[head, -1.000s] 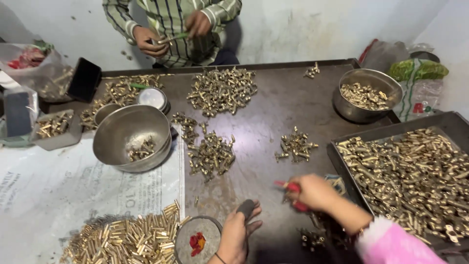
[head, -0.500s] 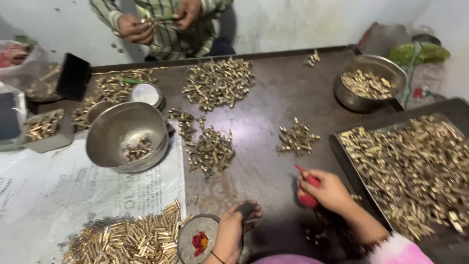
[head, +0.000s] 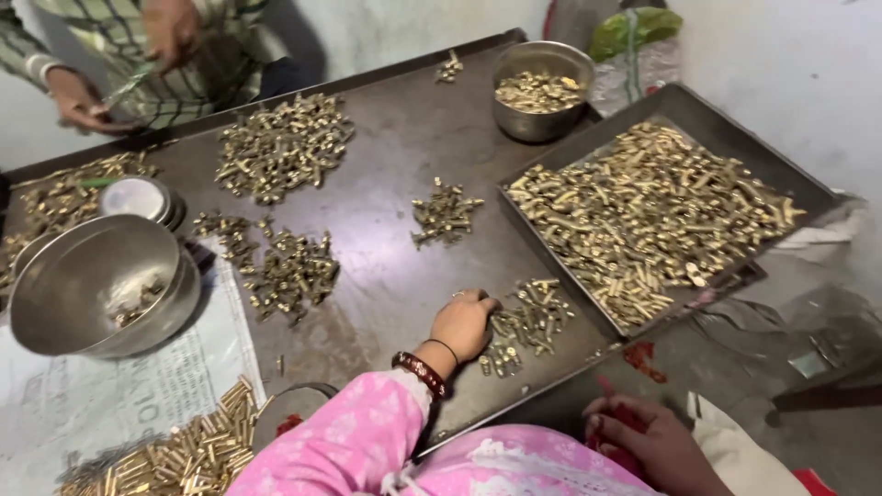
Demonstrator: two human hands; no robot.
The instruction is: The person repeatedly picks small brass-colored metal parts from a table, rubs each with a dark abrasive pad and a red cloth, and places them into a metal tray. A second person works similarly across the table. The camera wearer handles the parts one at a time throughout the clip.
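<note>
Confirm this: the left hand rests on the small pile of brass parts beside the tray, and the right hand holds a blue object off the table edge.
Not quite. In the head view the left hand does rest on the small pile of brass parts beside the tray, but the object in the right hand is red, not blue.

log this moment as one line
left hand: on small brass parts pile | right hand: off table, holds red item | tray: full

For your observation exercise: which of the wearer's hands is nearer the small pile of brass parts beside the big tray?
Left. The left hand rests on the small brass pile; the right hand is off the table, by the lap, holding something red.
</note>
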